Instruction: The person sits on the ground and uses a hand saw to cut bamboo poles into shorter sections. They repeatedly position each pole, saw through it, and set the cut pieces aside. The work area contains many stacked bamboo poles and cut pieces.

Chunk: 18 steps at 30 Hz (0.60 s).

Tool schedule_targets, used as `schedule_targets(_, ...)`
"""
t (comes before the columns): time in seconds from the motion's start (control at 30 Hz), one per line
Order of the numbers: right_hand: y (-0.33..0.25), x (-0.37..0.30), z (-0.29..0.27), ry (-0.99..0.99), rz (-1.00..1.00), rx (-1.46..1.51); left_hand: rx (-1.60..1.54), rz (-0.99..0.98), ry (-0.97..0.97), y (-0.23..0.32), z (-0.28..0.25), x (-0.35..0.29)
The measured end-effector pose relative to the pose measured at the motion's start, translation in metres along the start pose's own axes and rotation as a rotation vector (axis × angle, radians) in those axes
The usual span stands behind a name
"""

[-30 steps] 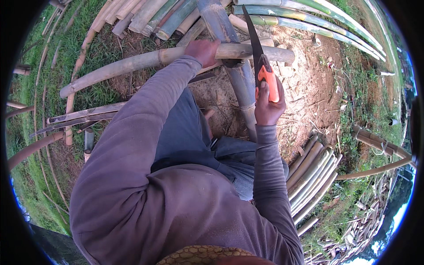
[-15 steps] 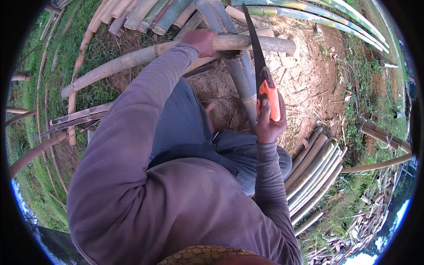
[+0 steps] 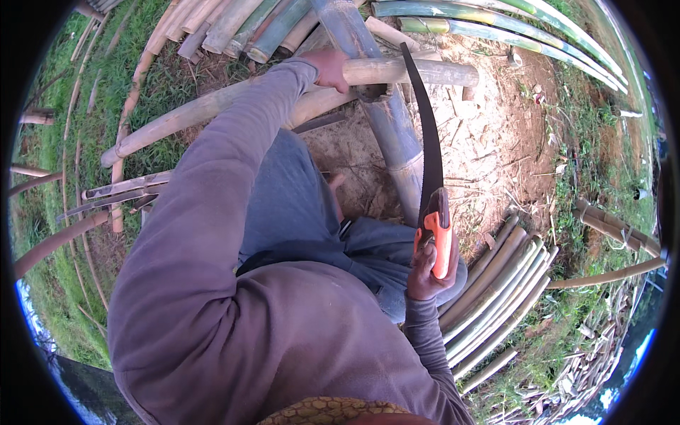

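Note:
My left hand (image 3: pixel 330 69) is closed round a pale bamboo pole (image 3: pixel 191 117), which lies across a thicker grey-green bamboo (image 3: pixel 394 131). The pole's cut end reaches out to the right of that support. In my right hand (image 3: pixel 429 273) is a hand saw (image 3: pixel 430 134) with an orange and black handle and a long dark curved blade. The blade points away from me, and its tip overlaps the pole in view, right of my left hand. Whether the tip touches the pole I cannot tell.
A stack of cut bamboo lengths (image 3: pixel 499 297) lies to my right. More cut pieces (image 3: pixel 244 32) are lined up at the far left, and long green poles (image 3: pixel 496 35) at the far right. Sawdust covers the ground (image 3: pixel 489 142) beside the support. Bamboo scraps (image 3: pixel 567 382) are heaped at the lower right.
My right hand has drawn the saw back toward me, so the blade reaches less far past the pole. My left hand stays on the pole.

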State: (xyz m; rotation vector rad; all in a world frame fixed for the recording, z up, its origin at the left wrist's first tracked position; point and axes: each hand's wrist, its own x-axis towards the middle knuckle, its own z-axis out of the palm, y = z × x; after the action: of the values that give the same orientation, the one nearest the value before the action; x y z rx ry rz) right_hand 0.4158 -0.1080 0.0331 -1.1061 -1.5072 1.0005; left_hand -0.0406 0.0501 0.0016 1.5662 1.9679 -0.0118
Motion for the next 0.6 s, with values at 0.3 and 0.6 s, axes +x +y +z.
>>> schedule_targets(0.3,-0.044,0.040,-0.028,-0.187,0.017,-0.197,0.023,-0.012,0.095,0.009,0.024,-0.003)
schedule_targets(0.6,-0.054,0.055,-0.042,-0.248,0.196,-0.087,0.047,-0.150,0.476,0.025,0.063,-0.022)
